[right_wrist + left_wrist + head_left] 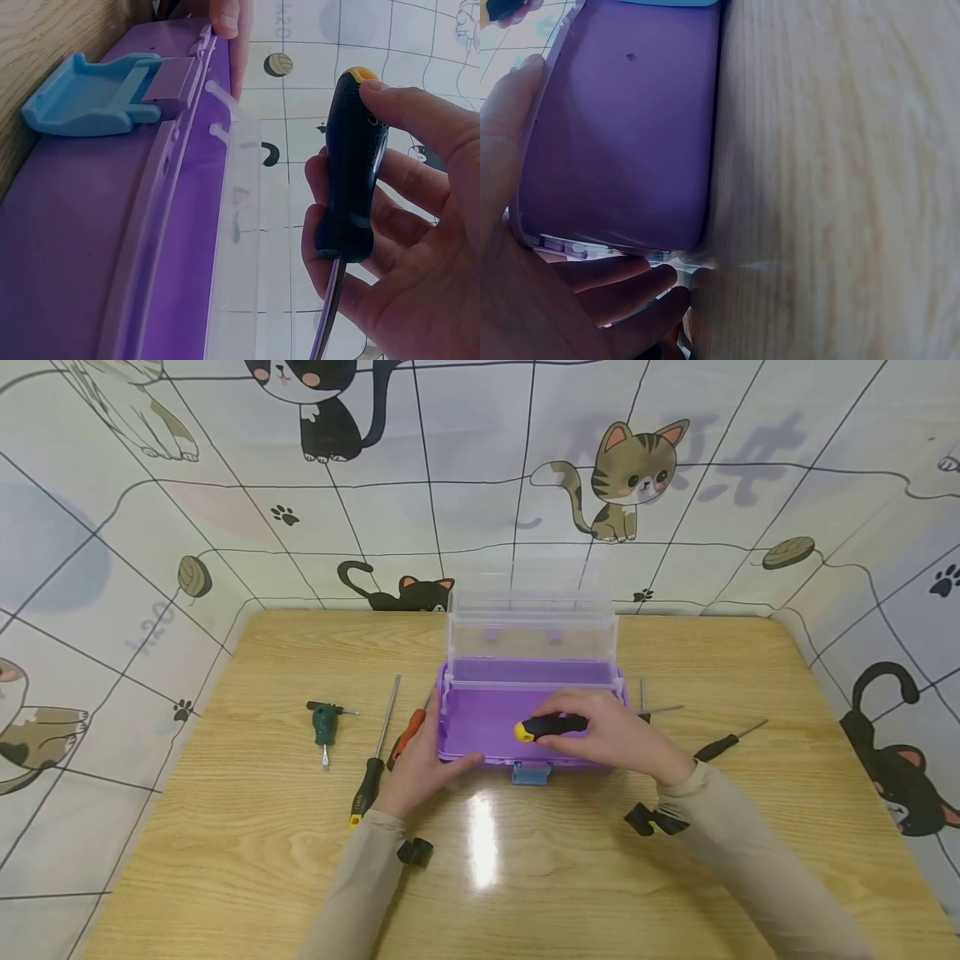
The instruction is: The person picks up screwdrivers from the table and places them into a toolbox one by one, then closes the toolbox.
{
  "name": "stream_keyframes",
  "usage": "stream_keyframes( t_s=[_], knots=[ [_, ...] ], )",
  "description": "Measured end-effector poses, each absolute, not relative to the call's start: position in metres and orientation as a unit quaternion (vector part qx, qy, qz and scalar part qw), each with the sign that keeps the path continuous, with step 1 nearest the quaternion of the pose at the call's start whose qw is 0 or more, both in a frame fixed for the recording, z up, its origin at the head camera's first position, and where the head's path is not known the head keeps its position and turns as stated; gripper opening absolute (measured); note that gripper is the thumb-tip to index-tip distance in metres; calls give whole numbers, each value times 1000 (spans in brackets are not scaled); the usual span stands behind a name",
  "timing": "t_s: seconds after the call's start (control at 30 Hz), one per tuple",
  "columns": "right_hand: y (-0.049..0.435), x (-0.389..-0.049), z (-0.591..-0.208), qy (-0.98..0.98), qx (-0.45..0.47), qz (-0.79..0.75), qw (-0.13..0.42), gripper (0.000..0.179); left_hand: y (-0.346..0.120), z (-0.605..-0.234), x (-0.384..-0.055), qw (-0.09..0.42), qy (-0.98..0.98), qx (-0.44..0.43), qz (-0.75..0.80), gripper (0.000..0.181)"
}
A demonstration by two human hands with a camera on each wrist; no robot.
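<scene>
Clear above the box rim (146, 225), right hand (617, 727) holds screwdriver (558, 726).

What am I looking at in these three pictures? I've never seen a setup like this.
There is no machine arm here, just a person's two bare hands. The wide picture comes from a camera worn on the head, looking forward and down. The other two come from cameras worn on the left and right wrists.

On the wooden table stands a purple box, its clear lid raised. The left hand touches the box's left end. The right hand holds a yellow-ended screwdriver over the box.

Left of the box lie a green tool, a long screwdriver and an orange-handled one, partly hidden. To the right lies a black-handled screwdriver; more metal shafts show beside the box.
</scene>
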State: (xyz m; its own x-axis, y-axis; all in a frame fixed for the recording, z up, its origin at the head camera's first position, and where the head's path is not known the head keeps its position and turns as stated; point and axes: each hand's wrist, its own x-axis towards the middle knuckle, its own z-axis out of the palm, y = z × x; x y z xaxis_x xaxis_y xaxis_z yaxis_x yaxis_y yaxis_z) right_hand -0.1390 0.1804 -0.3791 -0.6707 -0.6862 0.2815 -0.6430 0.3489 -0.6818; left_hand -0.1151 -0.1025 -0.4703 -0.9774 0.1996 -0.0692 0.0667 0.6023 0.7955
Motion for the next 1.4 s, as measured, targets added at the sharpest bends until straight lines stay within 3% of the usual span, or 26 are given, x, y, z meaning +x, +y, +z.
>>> stream_keyframes(
  t_s=[1.4],
  knots=[
    [111,-157,-376,829,-407,-372,93,26,-103,-469,-114,65,887,95,448,116]
  ],
)
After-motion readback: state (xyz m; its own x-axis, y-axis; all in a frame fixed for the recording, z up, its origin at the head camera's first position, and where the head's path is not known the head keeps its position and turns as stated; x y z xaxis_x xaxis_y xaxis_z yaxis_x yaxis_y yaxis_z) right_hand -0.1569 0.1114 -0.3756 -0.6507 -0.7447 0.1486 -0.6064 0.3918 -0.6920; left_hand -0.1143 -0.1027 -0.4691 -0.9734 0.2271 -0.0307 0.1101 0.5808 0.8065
